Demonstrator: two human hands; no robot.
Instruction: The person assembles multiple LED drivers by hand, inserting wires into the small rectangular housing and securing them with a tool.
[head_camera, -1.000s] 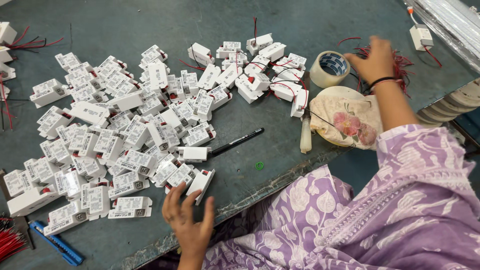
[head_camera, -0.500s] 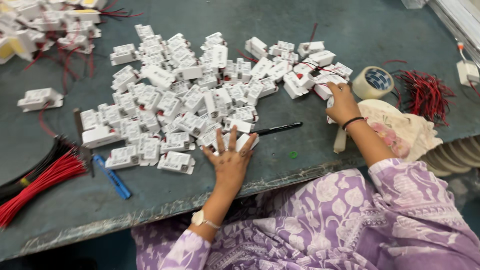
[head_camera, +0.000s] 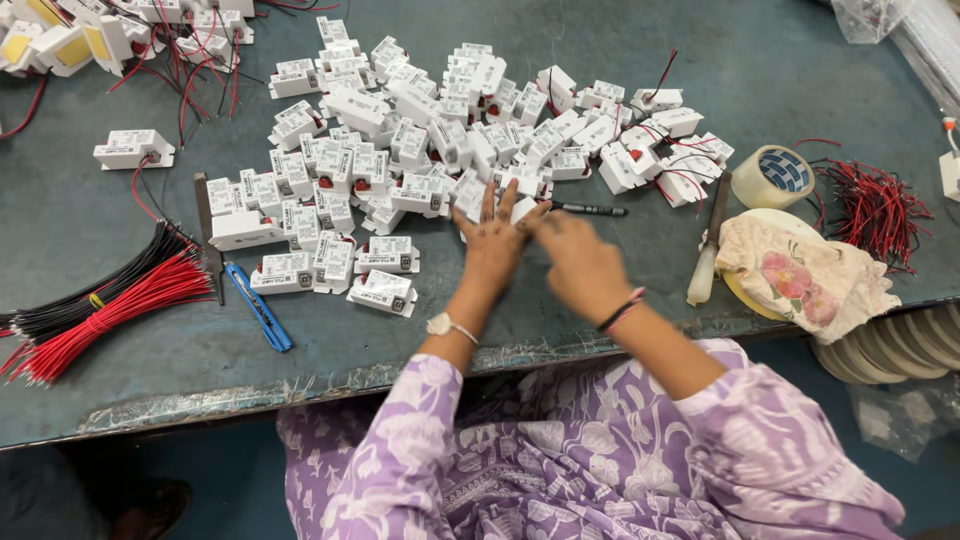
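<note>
My left hand (head_camera: 490, 250) lies flat on the grey-green table (head_camera: 620, 330), fingers spread, fingertips at the near edge of a heap of small white plastic modules (head_camera: 420, 150). One white module (head_camera: 523, 207) shows just beyond its fingers. My right hand (head_camera: 582, 268), blurred by motion, is right beside it, its fingers reaching toward the left hand's fingertips. A black pen (head_camera: 590, 210) lies just beyond the right hand. A watch sits on my left wrist and a band on my right wrist.
A tape roll (head_camera: 785, 175), loose red wires (head_camera: 880, 205), a flowered cloth (head_camera: 800, 275) and a white-handled tool (head_camera: 705, 265) lie to the right. At left are a bundle of red and black wires (head_camera: 110, 300), a blue cutter (head_camera: 258, 305) and a metal strip (head_camera: 203, 220).
My right hand came left from the wired modules near the tape roll to beside my left hand. My left hand has stayed at the heap's near edge. The view shifted.
</note>
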